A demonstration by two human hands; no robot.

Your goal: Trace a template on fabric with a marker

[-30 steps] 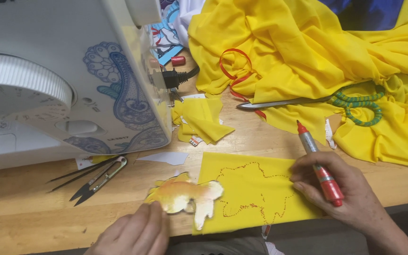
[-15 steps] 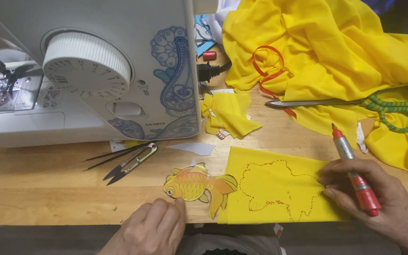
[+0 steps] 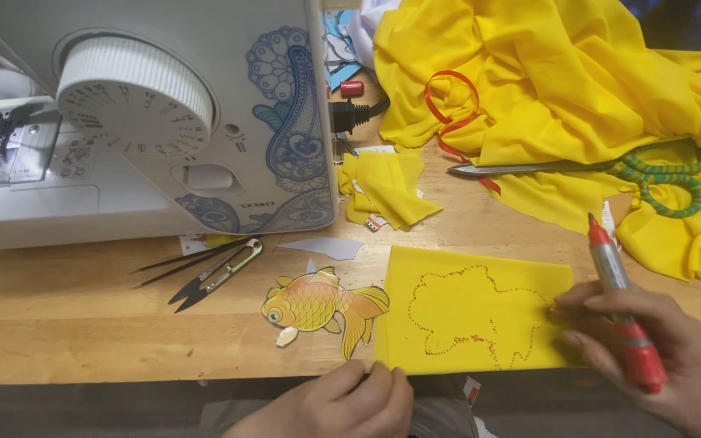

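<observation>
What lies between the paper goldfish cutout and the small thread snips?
Only bare wooden table lies between the paper goldfish cutout and the small thread snips, in the head view.

A wooden bench (image 3: 66, 324) carries a white sewing machine (image 3: 148, 122) at its back left, with thread snips (image 3: 217, 276) and a grey paper scrap (image 3: 322, 246) just in front of the machine. Near the front edge lie a goldfish cut-out (image 3: 318, 304) and, touching its tail, a yellow fabric piece (image 3: 472, 320) with a red dotted outline. Heaped yellow cloth (image 3: 561, 89) fills the back right corner, bearing long scissors (image 3: 578, 169), and small yellow scraps (image 3: 387, 191) sit beside the machine.
</observation>
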